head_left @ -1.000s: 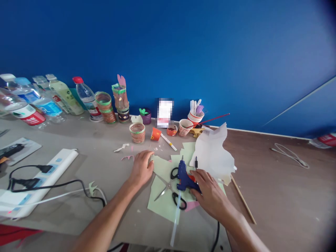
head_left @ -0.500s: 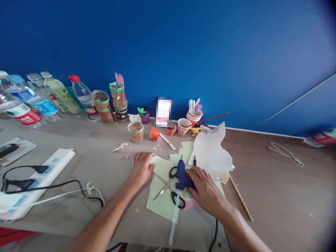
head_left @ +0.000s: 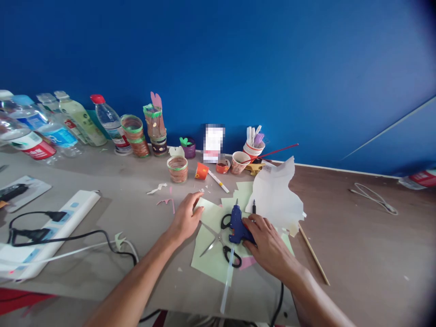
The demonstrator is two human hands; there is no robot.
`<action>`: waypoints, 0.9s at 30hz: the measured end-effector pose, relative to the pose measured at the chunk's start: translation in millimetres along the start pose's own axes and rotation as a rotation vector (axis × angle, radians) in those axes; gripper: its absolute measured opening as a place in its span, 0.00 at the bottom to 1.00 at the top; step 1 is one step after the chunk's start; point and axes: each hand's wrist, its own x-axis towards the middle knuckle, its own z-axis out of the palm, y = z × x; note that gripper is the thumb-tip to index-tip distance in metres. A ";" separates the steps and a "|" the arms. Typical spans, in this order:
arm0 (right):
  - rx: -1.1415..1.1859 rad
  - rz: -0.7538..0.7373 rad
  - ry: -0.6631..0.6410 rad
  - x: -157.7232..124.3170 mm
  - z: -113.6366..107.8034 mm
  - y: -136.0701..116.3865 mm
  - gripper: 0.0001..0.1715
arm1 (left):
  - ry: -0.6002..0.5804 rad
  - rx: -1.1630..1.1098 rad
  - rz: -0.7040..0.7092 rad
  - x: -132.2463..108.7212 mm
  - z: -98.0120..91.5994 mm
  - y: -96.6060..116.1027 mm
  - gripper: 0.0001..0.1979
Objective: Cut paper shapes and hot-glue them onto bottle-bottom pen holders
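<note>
My right hand (head_left: 267, 236) is wrapped round the handle of a blue glue gun (head_left: 235, 223), whose nozzle points away from me and whose clear glue stick (head_left: 226, 286) sticks out toward me. Beneath the gun lie black-handled scissors (head_left: 218, 237) with open blades, on pale green paper sheets (head_left: 207, 261). At the left edge of the paper rests my left hand (head_left: 186, 218), fingers slightly curled and apart, holding nothing. A black-tipped pen (head_left: 254, 207) shows just beyond my right hand. White paper (head_left: 276, 193) lies to the right.
Plastic bottles (head_left: 109, 122) and wrapped cups (head_left: 177, 169) stand along the blue wall. A power strip (head_left: 73, 213) with black plugs is at the left. An orange cup (head_left: 201, 171), a marker (head_left: 218, 181) and a wooden stick (head_left: 314, 254) lie around the paper.
My left hand has lifted slightly and its fingers have parted from the paper's edge a little. My right hand keeps its hold on the glue gun. The view has shifted slightly.
</note>
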 end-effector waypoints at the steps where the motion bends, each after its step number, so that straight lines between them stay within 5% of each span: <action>1: 0.003 0.002 -0.003 0.0 0.4 0.1 0.25 | 0.004 -0.008 -0.011 -0.1 -0.2 0.3 0.20; 17: -0.022 -0.011 -0.004 0.9 1.0 -2.1 0.23 | 0.025 -0.036 -0.044 2.0 -2.8 3.8 0.17; 27: 0.034 -0.126 0.227 1.2 8.1 11.7 0.21 | 0.029 0.101 -0.007 5.6 -1.2 -9.1 0.17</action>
